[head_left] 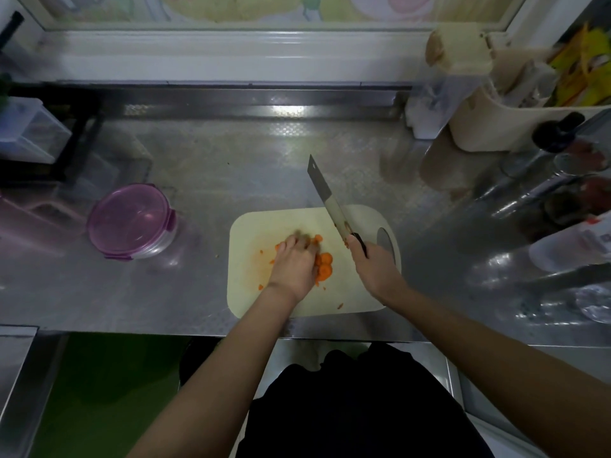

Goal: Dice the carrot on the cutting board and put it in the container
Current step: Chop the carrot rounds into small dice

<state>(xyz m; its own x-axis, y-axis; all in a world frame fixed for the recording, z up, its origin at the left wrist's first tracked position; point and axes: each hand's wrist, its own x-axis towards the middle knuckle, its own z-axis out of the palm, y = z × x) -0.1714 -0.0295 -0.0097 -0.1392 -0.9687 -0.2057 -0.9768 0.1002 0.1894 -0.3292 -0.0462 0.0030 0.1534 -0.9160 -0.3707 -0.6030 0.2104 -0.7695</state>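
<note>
Orange carrot slices [325, 263] heaped mid cream plastic cutting board [251, 292], partly under left grip [294, 264]; fingers [299, 241] blurred, pinching or pressing impossible to tell. Black-handled steel cleaver [325, 196] clasped in right grip [373, 267], blade lifted. Probably stiff, light, apt to roll: pin from above, beside the cut line.

carrot pieces [323, 264] heaped on cutting board [251, 233], covered by left hand [292, 262], fingers blurred | knife [325, 200] gripped by right hand [372, 264], blade raised, angled up-left over board | lidded container [130, 219] set left on steel counter [231, 166], apart from board
</note>
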